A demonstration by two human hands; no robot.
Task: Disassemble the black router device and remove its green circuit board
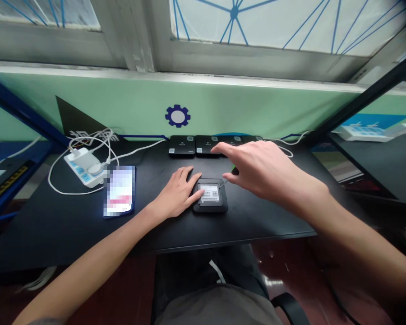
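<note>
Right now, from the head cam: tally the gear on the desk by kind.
Black square devices, back row: at least 3, part of the row hidden by the right hand
Black device with white label, touched by the left hand: 1
White power strip: 1
Phone, screen blurred: 1
Total: at least 6

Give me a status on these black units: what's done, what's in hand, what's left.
Done, by the look of it: a row of black units sits along the back of the desk. In hand: the left hand rests against the front black unit, which lies label side up, while the right hand hovers beside it, pointing toward the row. Left: that front unit still lies apart from the row.
</note>
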